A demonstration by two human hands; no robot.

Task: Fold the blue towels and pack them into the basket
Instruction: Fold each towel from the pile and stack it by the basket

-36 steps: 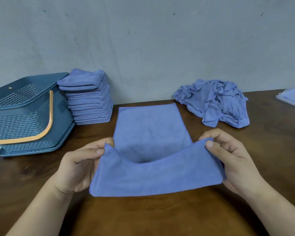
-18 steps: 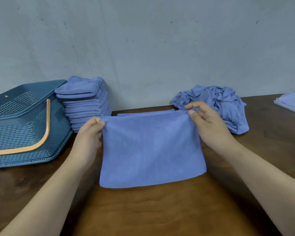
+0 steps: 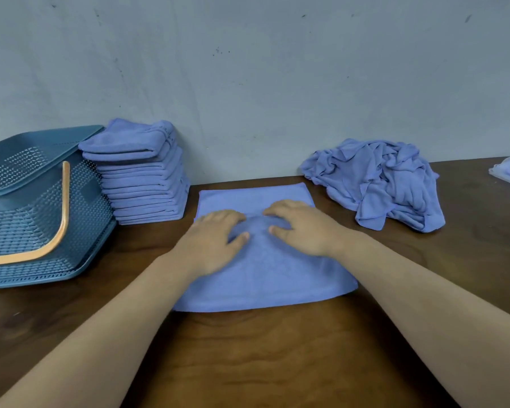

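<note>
A pale grey-blue wall (image 3: 277, 83), scuffed with small dark marks and faint streaks, stands behind a dark brown wooden table (image 3: 248, 354) pushed against it. The light is soft and even.

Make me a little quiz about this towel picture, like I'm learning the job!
1. True or false: the left hand and the right hand lie flat on the towel on the table.
2. What sits right beside the basket? A: the folded stack. B: a cup. C: a shoe.
3. Fill in: the crumpled pile lies to the ____ of the hands.

Key: 1 true; 2 A; 3 right.
</note>
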